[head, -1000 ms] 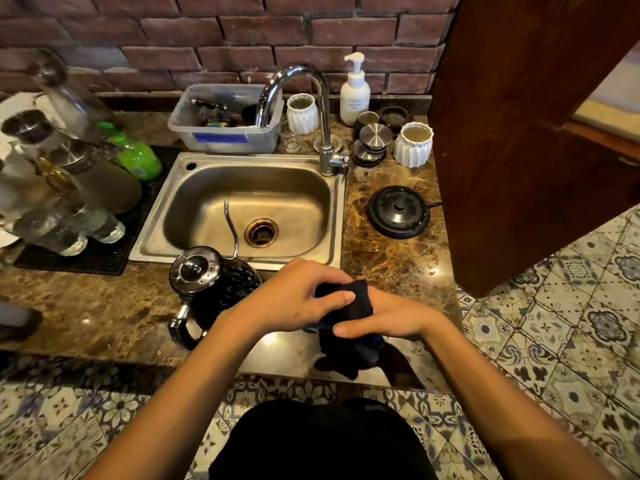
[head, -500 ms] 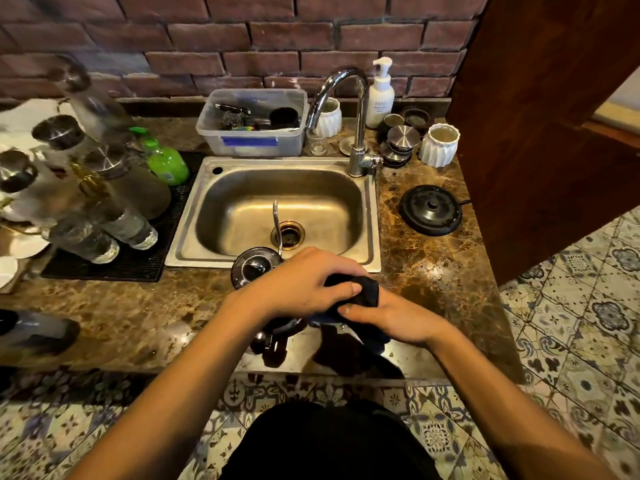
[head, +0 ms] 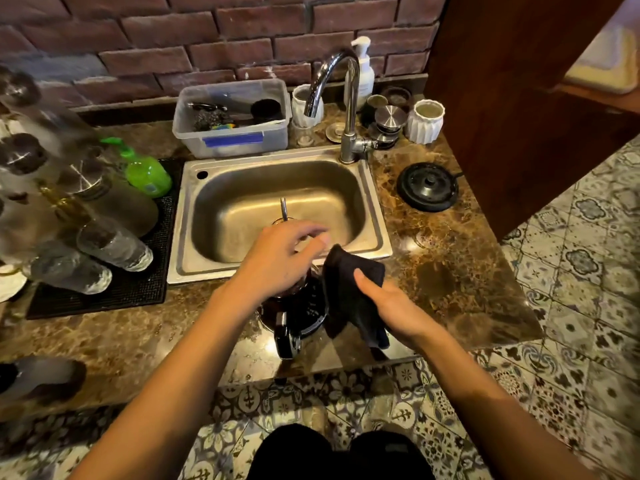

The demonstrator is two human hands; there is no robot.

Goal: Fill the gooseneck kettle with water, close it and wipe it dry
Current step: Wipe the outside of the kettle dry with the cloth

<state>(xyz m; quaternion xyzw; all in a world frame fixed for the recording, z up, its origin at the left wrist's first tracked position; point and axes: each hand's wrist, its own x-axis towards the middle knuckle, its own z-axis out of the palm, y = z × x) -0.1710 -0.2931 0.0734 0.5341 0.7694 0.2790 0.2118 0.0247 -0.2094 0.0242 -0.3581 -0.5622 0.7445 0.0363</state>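
Note:
The black gooseneck kettle stands on the marble counter in front of the sink, its handle toward me and its thin spout rising over the basin. My left hand lies over the kettle's top, hiding the lid; its fingers are blurred, so the grip is unclear. My right hand holds a dark cloth against the kettle's right side.
The steel sink and chrome tap lie beyond the kettle. The black kettle base sits at the right on the counter. Glasses on a black mat crowd the left. A plastic tub, white cups and a soap pump line the brick wall.
My hands have come apart: the left left the cloth and went onto the kettle's top, while the right kept the cloth and brought it to the kettle's right side.

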